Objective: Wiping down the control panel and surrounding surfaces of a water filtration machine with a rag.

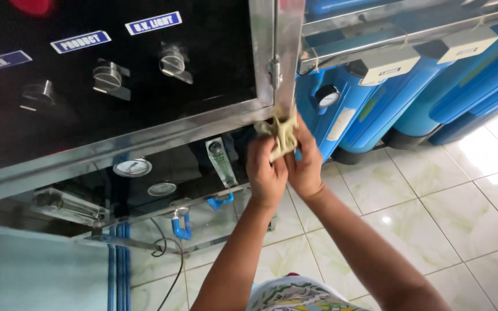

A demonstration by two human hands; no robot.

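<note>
Nearest the camera, a patterned shirt hem is showing at the bottom edge, and both forearms are reaching up and away from it. The left hand and right hand are meeting side by side, fingers curled and pressed together around a crumpled yellowish cloth. Both are pinching it, the left from below and the right wrapping it from the right side.

The cloth is sitting just above and ahead of the knuckles, pushed against the lower corner of a steel frame, where the upright post is meeting the horizontal rail. The post's long axis is running up and away from the hands; the rail is slanting off to the left. Neither hand is clearly nearer; they are touching.

Just beyond and to the left, a clear flow meter tube and round pressure gauges are hanging under the rail. Above them, a black panel is carrying metal switch knobs. To the right, blue filter housings are standing close behind the post on a pale tiled floor, crowding that side.
</note>
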